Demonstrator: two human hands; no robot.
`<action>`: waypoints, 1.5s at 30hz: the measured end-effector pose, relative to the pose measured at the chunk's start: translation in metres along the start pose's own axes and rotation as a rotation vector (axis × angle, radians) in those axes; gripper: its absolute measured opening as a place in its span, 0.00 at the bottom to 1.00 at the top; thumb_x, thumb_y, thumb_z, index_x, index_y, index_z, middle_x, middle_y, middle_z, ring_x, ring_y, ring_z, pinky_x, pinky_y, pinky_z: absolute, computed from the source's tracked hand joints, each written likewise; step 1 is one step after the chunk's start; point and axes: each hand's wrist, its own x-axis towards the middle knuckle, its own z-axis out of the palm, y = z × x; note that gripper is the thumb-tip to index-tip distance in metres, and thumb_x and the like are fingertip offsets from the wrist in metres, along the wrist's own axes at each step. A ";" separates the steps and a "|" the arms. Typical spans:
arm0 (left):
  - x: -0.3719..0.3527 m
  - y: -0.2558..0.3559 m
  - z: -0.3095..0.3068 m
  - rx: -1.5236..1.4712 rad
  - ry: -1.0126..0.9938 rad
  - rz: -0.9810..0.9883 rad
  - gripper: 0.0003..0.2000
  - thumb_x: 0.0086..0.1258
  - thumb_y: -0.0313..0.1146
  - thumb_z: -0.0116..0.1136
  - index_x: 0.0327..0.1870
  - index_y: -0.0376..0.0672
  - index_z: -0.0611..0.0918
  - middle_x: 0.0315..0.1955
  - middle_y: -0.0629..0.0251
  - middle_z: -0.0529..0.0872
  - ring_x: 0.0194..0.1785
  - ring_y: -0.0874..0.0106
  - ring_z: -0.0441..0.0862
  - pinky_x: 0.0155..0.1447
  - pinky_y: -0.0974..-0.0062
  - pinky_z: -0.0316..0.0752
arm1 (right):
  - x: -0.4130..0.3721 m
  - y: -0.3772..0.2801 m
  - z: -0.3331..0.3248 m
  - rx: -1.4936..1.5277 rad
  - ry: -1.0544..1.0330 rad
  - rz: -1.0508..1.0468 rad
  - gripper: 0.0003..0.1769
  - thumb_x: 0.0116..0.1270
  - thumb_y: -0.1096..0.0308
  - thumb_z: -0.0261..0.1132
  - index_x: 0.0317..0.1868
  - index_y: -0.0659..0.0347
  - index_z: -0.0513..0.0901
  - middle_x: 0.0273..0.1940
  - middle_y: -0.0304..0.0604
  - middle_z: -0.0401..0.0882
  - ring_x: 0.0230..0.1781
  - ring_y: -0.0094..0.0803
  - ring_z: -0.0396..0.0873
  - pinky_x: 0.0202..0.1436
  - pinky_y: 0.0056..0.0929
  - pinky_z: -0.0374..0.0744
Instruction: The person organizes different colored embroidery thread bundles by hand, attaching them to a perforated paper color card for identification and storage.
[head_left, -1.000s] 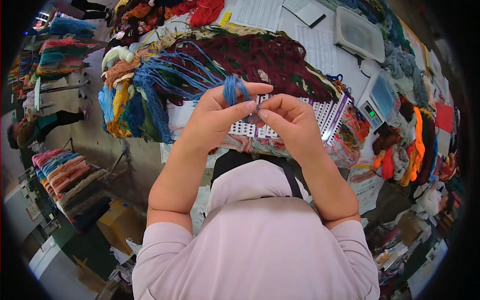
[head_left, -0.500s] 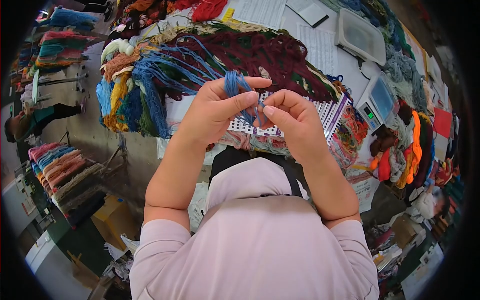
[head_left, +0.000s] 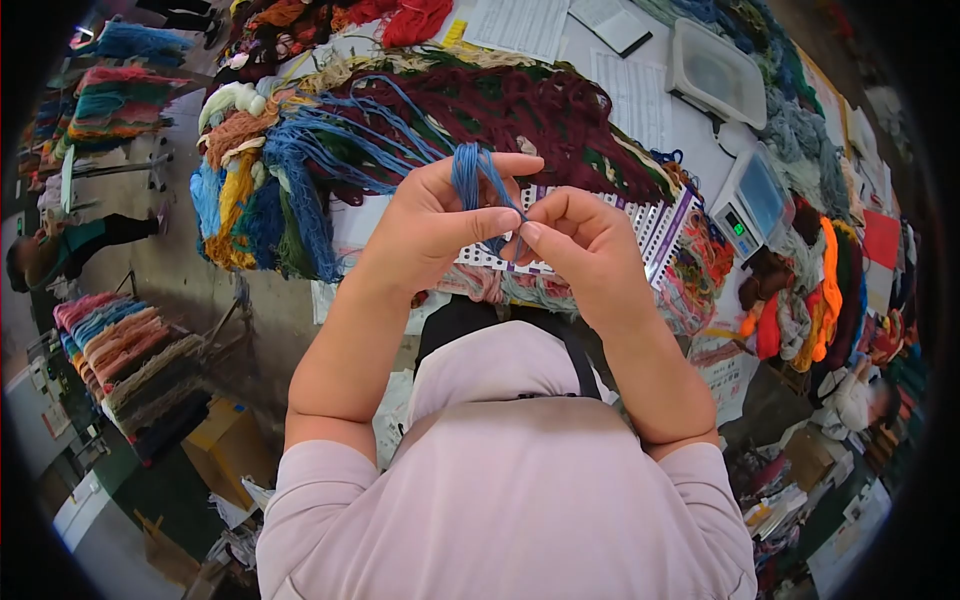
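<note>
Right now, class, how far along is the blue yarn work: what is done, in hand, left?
Done: a blue yarn loop sits over the left hand. In hand: the right hand pinches its strand together with the left. Left: loose blue strands trail to the yarn heap, not gathered.

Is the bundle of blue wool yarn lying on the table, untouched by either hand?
No, the blue wool yarn bundle is looped over the left hand while the right hand pinches its strands.

Bright, even light, soft shadows — strong fisheye bending with a black rim; the edges look blurry.
</note>
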 end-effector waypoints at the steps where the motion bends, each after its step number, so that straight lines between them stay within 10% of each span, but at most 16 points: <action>1: -0.001 0.001 -0.001 -0.002 -0.001 -0.002 0.23 0.60 0.25 0.66 0.58 0.33 0.77 0.36 0.67 0.84 0.40 0.78 0.80 0.47 0.78 0.75 | -0.001 -0.001 0.001 -0.005 0.005 0.000 0.02 0.66 0.76 0.60 0.37 0.66 0.77 0.33 0.39 0.82 0.34 0.20 0.80 0.39 0.19 0.78; 9: 0.004 0.008 -0.014 0.127 -0.054 0.036 0.26 0.60 0.29 0.61 0.61 0.28 0.73 0.25 0.74 0.78 0.30 0.79 0.77 0.42 0.80 0.74 | 0.008 0.016 -0.002 -0.193 0.143 -0.295 0.02 0.64 0.76 0.61 0.35 0.64 0.76 0.36 0.38 0.81 0.34 0.16 0.75 0.39 0.19 0.74; 14: 0.003 0.020 -0.068 0.187 -0.410 -0.376 0.22 0.64 0.34 0.59 0.57 0.31 0.77 0.20 0.75 0.72 0.22 0.84 0.67 0.27 0.84 0.61 | -0.005 -0.019 -0.048 -0.176 -0.291 0.315 0.05 0.63 0.74 0.64 0.39 0.63 0.79 0.36 0.39 0.82 0.31 0.15 0.73 0.31 0.19 0.70; 18: -0.031 0.045 -0.183 0.151 -0.024 -0.340 0.11 0.73 0.40 0.53 0.31 0.44 0.76 0.14 0.81 0.63 0.13 0.85 0.56 0.17 0.84 0.50 | -0.070 -0.015 -0.190 0.163 0.287 0.095 0.04 0.69 0.70 0.59 0.40 0.61 0.76 0.27 0.32 0.67 0.23 0.15 0.61 0.24 0.17 0.60; 22: -0.073 0.074 -0.283 0.042 0.642 -0.340 0.08 0.75 0.36 0.50 0.32 0.50 0.72 0.14 0.82 0.57 0.13 0.87 0.50 0.15 0.85 0.45 | -0.171 -0.006 -0.345 0.491 0.449 -0.046 0.07 0.76 0.66 0.53 0.40 0.59 0.74 0.19 0.25 0.54 0.16 0.14 0.50 0.16 0.16 0.50; 26: -0.111 0.107 -0.407 0.002 1.150 -0.112 0.10 0.76 0.35 0.49 0.30 0.49 0.70 0.13 0.80 0.56 0.13 0.84 0.49 0.15 0.82 0.44 | -0.286 -0.026 -0.452 0.471 1.293 -0.085 0.08 0.75 0.66 0.53 0.42 0.60 0.76 0.16 0.26 0.53 0.12 0.16 0.50 0.13 0.19 0.48; 28: -0.116 0.116 -0.430 -0.009 1.070 0.086 0.10 0.77 0.35 0.48 0.30 0.47 0.70 0.15 0.78 0.58 0.15 0.84 0.53 0.19 0.82 0.50 | -0.344 -0.037 -0.501 0.206 1.656 -0.177 0.13 0.74 0.65 0.50 0.48 0.61 0.78 0.16 0.26 0.55 0.12 0.18 0.52 0.13 0.18 0.52; 32: -0.038 0.045 -0.365 0.002 0.582 0.055 0.09 0.74 0.33 0.52 0.30 0.48 0.71 0.20 0.78 0.66 0.20 0.84 0.60 0.24 0.83 0.56 | -0.243 -0.006 -0.433 -0.159 1.402 -0.193 0.14 0.71 0.66 0.52 0.49 0.60 0.81 0.21 0.27 0.65 0.16 0.16 0.59 0.17 0.16 0.58; 37: 0.058 -0.132 -0.211 0.128 0.490 -0.400 0.10 0.68 0.40 0.59 0.43 0.45 0.82 0.18 0.83 0.63 0.19 0.88 0.57 0.21 0.87 0.50 | -0.035 0.128 -0.273 -0.268 0.985 0.048 0.14 0.68 0.67 0.56 0.47 0.58 0.85 0.29 0.27 0.75 0.24 0.13 0.66 0.24 0.15 0.62; 45: 0.133 -0.308 -0.173 0.617 0.423 -0.420 0.15 0.63 0.31 0.55 0.49 0.37 0.83 0.25 0.68 0.81 0.28 0.77 0.75 0.34 0.77 0.71 | 0.117 0.271 -0.183 -0.509 0.779 0.206 0.12 0.61 0.63 0.68 0.39 0.62 0.88 0.26 0.34 0.82 0.26 0.18 0.76 0.29 0.19 0.72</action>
